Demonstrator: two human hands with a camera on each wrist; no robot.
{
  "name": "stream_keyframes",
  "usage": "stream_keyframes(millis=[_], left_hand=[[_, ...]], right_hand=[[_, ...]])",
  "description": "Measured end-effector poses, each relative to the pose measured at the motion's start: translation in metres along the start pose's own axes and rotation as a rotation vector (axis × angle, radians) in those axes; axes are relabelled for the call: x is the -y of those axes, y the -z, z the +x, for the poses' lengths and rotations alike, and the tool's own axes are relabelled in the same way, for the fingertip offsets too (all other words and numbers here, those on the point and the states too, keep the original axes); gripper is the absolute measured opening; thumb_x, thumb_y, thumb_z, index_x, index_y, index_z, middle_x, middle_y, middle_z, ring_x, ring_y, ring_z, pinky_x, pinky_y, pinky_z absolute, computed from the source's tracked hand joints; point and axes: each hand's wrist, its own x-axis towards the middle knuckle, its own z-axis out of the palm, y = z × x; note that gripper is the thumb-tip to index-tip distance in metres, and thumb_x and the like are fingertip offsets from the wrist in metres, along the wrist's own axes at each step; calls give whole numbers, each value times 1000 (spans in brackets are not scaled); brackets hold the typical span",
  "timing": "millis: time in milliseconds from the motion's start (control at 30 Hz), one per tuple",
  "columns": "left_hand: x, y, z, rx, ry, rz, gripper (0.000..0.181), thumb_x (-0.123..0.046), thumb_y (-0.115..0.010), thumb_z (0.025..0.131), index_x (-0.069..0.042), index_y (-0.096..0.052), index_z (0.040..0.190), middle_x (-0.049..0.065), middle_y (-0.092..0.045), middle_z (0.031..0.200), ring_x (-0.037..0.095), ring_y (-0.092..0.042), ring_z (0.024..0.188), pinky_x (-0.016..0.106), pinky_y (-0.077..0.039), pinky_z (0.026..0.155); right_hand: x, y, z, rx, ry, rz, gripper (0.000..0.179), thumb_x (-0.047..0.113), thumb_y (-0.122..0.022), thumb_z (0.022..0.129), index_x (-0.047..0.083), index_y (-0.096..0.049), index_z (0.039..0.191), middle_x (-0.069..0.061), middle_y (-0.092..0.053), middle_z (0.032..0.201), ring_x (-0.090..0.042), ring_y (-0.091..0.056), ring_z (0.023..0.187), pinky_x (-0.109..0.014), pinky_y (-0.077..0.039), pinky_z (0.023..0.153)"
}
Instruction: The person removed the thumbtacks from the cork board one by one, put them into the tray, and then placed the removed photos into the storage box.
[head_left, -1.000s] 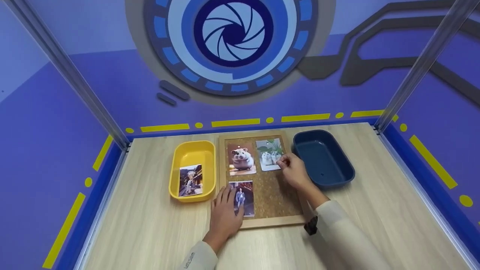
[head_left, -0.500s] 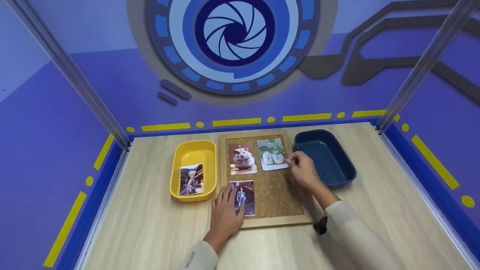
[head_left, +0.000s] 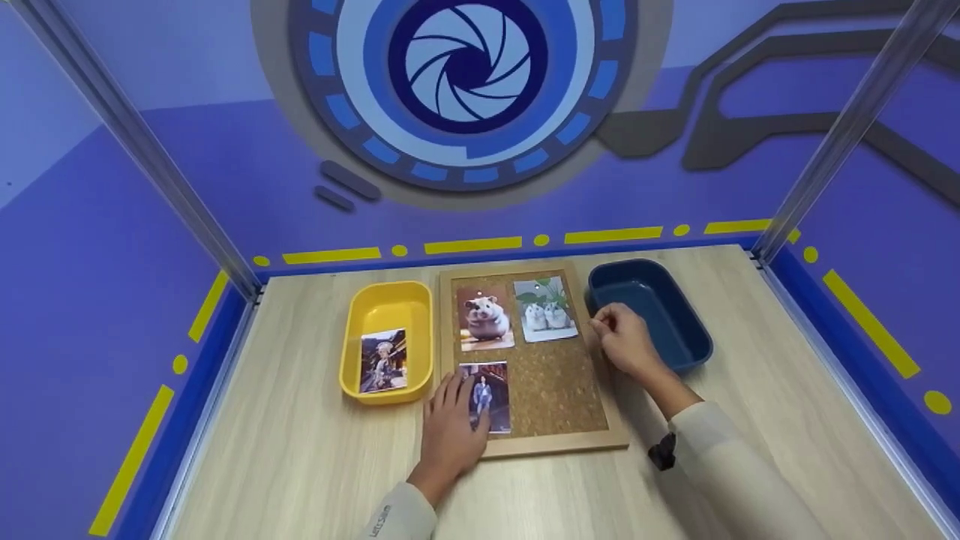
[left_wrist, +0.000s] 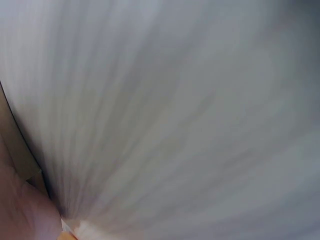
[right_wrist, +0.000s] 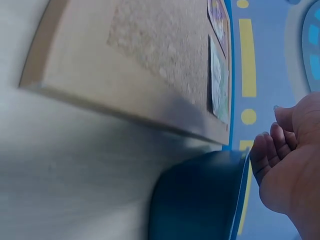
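resting on a photo (head_left: 495,391), left hand (head_left: 450,433), sleeve (head_left: 407,508) lettered "lets"

The corkboard (head_left: 559,390), bearing two rear photos (head_left: 486,319) and a front-left photo (head_left: 496,394), is lying on the table (head_left: 300,465) between the left tray (head_left: 390,306), holding one photo (head_left: 383,361), and the right tray (head_left: 667,322).

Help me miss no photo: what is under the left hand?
The left hand overlaps a mostly visible photo of a person in blue on the corkboard. Hidden: the near left corners of both photo and board, and anything else beneath the palm.
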Motion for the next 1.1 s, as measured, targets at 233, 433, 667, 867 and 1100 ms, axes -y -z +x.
stream_keyframes(millis=[233, 433, 667, 867, 1100], left_hand=[[-2, 1, 0, 3, -3, -7, 65, -46, -57, 103, -15, -48, 160, 9, -37, 175, 36, -32, 163, 62, -30, 130], [-2, 1, -1, 4, 0, -4, 65, -46, -56, 103, -16, -48, 161, 8, -37, 175, 35, -32, 163, 61, -31, 130], [-1, -1, -1, 18, 4, -9, 68, -46, -58, 102, -16, -46, 162, 7, -37, 175, 33, -31, 163, 61, -33, 128], [-1, -1, -1, 5, 1, -22, 67, -44, -58, 102, -15, -47, 161, 9, -38, 174, 35, -32, 162, 63, -33, 127], [1, -2, 0, 0, 10, -24, 68, -46, -58, 102, -16, -46, 162, 7, -37, 175, 34, -31, 163, 63, -30, 129]], right_hand=[[-14, 17, 2, -27, 22, -46, 9, 7, -68, 102, 3, -65, 95, -11, -64, 92, -18, -57, 85, -25, -44, 75], [-26, 33, 1, -21, 22, -88, 9, 8, -67, 102, 2, -65, 96, -11, -64, 91, -19, -56, 84, -25, -43, 74], [-35, 54, -4, -8, -15, -129, 9, 9, -65, 104, 1, -66, 100, -13, -65, 95, -22, -57, 87, -27, -44, 76], [-47, 65, -6, 2, -24, -157, 9, 9, -65, 103, 1, -66, 99, -13, -65, 94, -20, -56, 85, -26, -43, 75], [-60, 74, -5, 36, -37, -193, 10, 8, -63, 103, 0, -65, 99, -14, -66, 94, -23, -58, 86, -31, -45, 77]])
